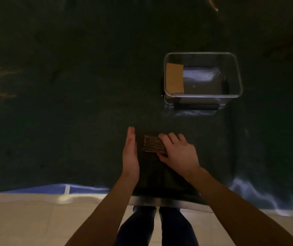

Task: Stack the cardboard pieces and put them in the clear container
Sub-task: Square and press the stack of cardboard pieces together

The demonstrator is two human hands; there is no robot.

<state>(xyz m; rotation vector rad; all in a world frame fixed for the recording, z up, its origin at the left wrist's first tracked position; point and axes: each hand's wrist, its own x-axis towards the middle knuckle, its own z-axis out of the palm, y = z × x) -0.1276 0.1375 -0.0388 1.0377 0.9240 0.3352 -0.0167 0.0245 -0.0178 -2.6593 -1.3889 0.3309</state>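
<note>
A stack of brown cardboard pieces [152, 143] stands on edge on the dark table, its corrugated side facing me. My right hand [177, 150] grips the stack from the right, fingers over its top and thumb under its near side. My left hand [130, 153] is flat and upright, fingers together, a short gap to the left of the stack and not touching it. The clear container [238, 77] sits farther back and to the right. One cardboard piece [175, 78] leans inside it against the left wall.
The dark green table cover [71, 103] spreads wide to the left and back. Its near edge [160, 201] runs just above my legs, with a pale tiled floor [26, 224] below. The container rests on its dark-trimmed lid [195, 106].
</note>
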